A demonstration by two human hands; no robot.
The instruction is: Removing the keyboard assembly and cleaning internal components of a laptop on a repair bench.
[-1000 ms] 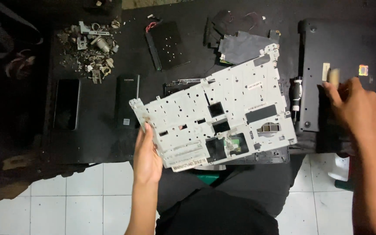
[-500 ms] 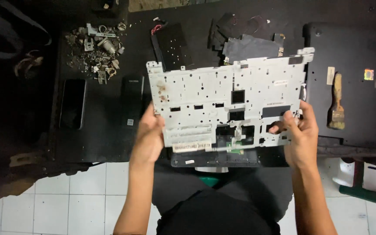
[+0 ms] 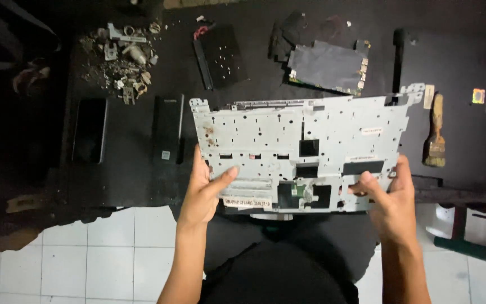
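Surface: dark worktable (image 3: 130,186) above a white tiled floor (image 3: 85,259).
Held part: grey metal plate (image 3: 302,146), rectangular, perforated with many small holes and several rectangular cut-outs, rust spots at its left end, white labels on its face; raised over the near table edge, centre of view.
Left hand (image 3: 205,188): closed on the plate's near left edge, thumb on top.
Right hand (image 3: 389,197): closed on the near right edge, thumb on top.
Far left: heap of small metal scraps (image 3: 122,56).
Far centre: circuit board (image 3: 327,67), partly covered in dark film.
Right: paintbrush (image 3: 435,132) lying on a black laptop shell (image 3: 462,129).
Obscured: fingers beneath the plate; label print too small to make out.
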